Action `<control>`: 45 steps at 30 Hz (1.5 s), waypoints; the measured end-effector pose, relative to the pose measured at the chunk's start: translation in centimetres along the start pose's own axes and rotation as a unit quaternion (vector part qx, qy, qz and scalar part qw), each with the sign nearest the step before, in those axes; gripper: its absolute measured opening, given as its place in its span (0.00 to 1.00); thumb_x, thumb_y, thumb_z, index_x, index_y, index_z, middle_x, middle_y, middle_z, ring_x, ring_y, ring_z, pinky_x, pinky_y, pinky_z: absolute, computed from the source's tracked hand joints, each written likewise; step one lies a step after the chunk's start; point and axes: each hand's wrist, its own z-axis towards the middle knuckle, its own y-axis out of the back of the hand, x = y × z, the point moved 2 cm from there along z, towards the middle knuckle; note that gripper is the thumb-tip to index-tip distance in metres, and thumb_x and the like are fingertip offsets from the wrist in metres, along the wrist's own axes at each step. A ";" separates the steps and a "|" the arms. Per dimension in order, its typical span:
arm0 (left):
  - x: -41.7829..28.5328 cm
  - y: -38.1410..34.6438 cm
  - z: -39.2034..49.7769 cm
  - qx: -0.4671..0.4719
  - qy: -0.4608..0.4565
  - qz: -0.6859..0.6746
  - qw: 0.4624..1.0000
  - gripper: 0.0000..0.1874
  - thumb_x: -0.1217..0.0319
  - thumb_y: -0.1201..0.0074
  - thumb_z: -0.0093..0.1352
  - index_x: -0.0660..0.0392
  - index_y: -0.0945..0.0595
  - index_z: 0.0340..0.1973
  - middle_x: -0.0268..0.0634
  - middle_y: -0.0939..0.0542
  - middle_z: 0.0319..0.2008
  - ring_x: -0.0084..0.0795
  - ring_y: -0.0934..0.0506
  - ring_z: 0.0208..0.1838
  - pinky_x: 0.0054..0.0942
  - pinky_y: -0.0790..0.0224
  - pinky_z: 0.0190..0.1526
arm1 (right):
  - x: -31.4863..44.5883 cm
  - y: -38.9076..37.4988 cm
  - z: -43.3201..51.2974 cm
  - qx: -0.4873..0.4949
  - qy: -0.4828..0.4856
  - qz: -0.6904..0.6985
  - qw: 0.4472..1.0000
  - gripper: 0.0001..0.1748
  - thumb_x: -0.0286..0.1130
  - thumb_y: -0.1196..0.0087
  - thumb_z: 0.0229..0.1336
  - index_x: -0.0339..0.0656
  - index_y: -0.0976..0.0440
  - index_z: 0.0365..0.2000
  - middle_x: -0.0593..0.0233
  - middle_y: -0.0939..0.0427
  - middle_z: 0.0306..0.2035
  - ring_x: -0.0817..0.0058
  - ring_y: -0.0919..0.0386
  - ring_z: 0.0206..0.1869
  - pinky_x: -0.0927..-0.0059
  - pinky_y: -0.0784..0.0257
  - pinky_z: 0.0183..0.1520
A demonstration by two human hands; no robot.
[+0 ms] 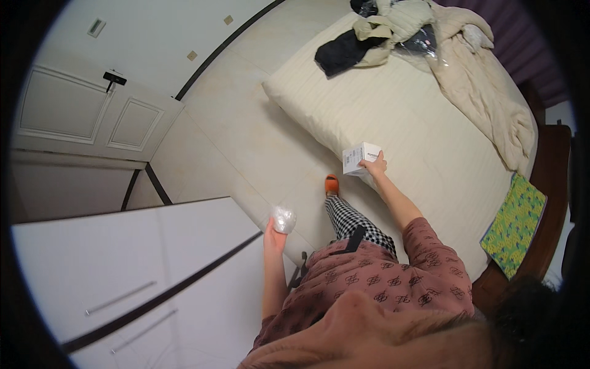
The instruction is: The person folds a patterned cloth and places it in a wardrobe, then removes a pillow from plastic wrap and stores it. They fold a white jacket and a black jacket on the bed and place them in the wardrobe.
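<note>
In my left hand (276, 240) rests a bundle of clear, crinkled plastic wrap (284, 220); what it encloses is hard to make out. That hand is over the tiled floor beside the white cabinet. My right hand (378, 164) grips a small white cardboard box (354, 159) that bears printing and a code on its side. The box is at the near edge of the bed (405, 124); whether it touches the sheet I cannot tell.
Dark and pale clothes (343, 51), some in plastic, lie on the bed's far end beside a beige quilt (484, 97). A green patterned cloth (514, 228) lies near the wooden headboard (551, 184). At left stand a white cabinet (138, 253) and a white panelled door (64, 108).
</note>
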 end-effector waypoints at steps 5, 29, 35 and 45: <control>-6.3 -0.7 5.8 -0.045 0.011 0.011 0.999 0.22 0.60 0.64 0.73 0.61 0.36 0.57 0.42 0.32 0.57 0.40 0.35 0.60 0.43 0.45 0.61 | 10.2 -5.4 6.6 -0.067 -0.002 -0.033 0.997 0.64 0.40 0.32 0.23 0.45 0.58 0.63 0.36 0.45 0.54 0.44 0.47 0.58 0.53 0.41 0.58; -24.8 -20.6 43.4 0.156 0.244 0.374 0.881 0.23 0.63 0.55 0.70 0.61 0.36 0.57 0.43 0.31 0.55 0.36 0.33 0.58 0.39 0.40 0.57 | 40.3 -29.2 -1.3 0.217 0.037 0.377 0.900 0.39 0.38 0.43 0.53 0.37 0.48 0.61 0.52 0.39 0.58 0.68 0.39 0.58 0.67 0.36 0.55; -27.4 -24.4 48.6 0.202 0.276 0.502 0.794 0.33 0.59 0.54 0.69 0.57 0.47 0.64 0.39 0.45 0.66 0.37 0.47 0.68 0.43 0.47 0.61 | 32.2 -26.5 9.9 -0.070 -0.160 0.325 0.930 0.24 0.32 0.42 0.49 0.33 0.32 0.46 0.55 0.23 0.40 0.70 0.25 0.41 0.67 0.28 0.43; -45.3 -18.7 63.8 -0.017 0.156 0.475 0.866 0.26 0.63 0.55 0.68 0.58 0.40 0.59 0.43 0.33 0.55 0.40 0.33 0.57 0.41 0.38 0.56 | 29.8 -20.3 21.7 -0.221 -0.328 0.096 0.913 0.51 0.39 0.32 0.34 0.33 0.46 0.58 0.43 0.34 0.54 0.53 0.34 0.56 0.60 0.36 0.57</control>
